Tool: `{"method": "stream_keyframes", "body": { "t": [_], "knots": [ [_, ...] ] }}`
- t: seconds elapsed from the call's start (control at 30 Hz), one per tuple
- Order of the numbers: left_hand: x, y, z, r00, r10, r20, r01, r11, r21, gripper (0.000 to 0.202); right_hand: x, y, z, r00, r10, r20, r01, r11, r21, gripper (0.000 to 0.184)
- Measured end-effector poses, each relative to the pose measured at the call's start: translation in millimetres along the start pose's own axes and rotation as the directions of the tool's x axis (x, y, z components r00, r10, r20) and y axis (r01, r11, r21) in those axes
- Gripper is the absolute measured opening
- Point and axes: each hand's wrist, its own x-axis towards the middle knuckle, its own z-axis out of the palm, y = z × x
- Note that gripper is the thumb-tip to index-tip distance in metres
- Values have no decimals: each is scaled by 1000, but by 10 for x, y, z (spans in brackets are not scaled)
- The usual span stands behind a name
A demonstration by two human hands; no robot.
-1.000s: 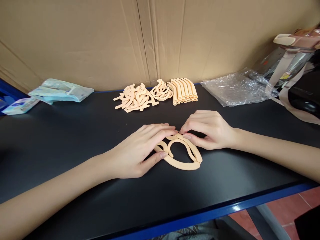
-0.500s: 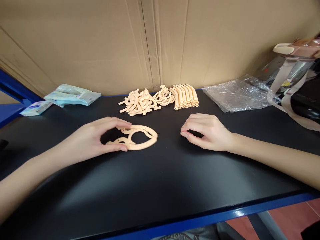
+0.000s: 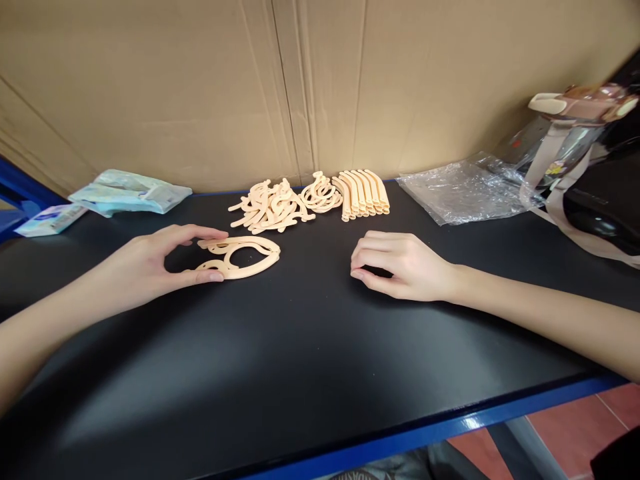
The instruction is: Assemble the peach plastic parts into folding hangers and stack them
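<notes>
Cream-coloured frame (image 3: 249, 271) lies low at the black tabletop (image 3: 300, 360), left of centre, in front of the loose pile of curved pieces (image 3: 270, 208). Made of flat, smooth, curved parts: two long arms bow outward and meet in a blunt point at the right, a seam visible at that join. Inner curved strips bound a large rounded opening between the arms; smaller loops sit toward the left end, partly covered by the hand. Colour even, matching the pile, the hook-shaped pieces (image 3: 323, 195) and the neat stack of curved arms (image 3: 361, 192) at the back. Left hand (image 3: 145, 265) grips the frame's left end, thumb on the near arm, fingertips at the far one. Right hand (image 3: 404, 268) well apart, resting on the tabletop, fingers curled in, thumb tip close against them.
</notes>
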Motion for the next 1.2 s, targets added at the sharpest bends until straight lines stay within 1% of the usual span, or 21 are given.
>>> {"method": "stream_keyframes", "body": {
  "t": [0.1, 0.27, 0.37, 0.43, 0.5, 0.6, 0.7, 0.77, 0.87, 0.97, 1.1, 1.2],
  "knots": [
    [-32, 41, -37, 999, -33, 11, 34, 999, -25, 71, 0, -4, 0, 1000, 18, 21, -18, 1000, 8, 20],
    [-57, 45, -25, 1000, -12, 24, 13, 999, -45, 70, -6, -6, 2, 999, 25, 28, -26, 999, 21, 20],
    [-46, 91, -15, 999, -32, -17, 31, 998, -47, 67, -10, 1, 7, 999, 22, 30, -22, 1000, 21, 19],
    [-17, 175, -25, 998, -50, -49, 49, 998, -25, 59, -11, 5, 10, 999, 17, 31, -18, 1000, 21, 19],
    [38, 290, -41, 996, -62, -66, 64, 997, 34, 51, -11, 8, 11, 999, 16, 31, -17, 1000, 22, 19],
    [173, 462, -46, 997, -37, -64, 45, 990, 135, 41, -11, 9, 12, 1000, 14, 28, -15, 1000, 26, 19],
    [350, 562, -9, 999, -32, -35, 38, 981, 188, 40, -13, 11, 10, 1000, 13, 28, -14, 1000, 28, 19],
    [466, 578, 33, 997, -59, -39, 66, 977, 204, 41, -15, 15, 9, 999, 13, 30, -14, 999, 29, 19],
    [598, 561, 98, 993, -100, -61, 110, 972, 206, 37, -18, 20, 12, 1000, 10, 28, -10, 1000, 27, 18],
    [662, 556, 143, 990, -127, -64, 137, 972, 192, 34, -17, 19, 16, 1000, 10, 26, -11, 1000, 25, 18],
    [659, 616, 143, 984, -168, -56, 174, 974, 145, 34, -13, 10, 15, 1000, 13, 25, -14, 1000, 21, 18],
    [628, 667, 116, 971, -225, -76, 231, 969, 84, 34, -12, 6, 15, 1000, 10, 20, -10, 1000, 25, 18]
  ]
}}
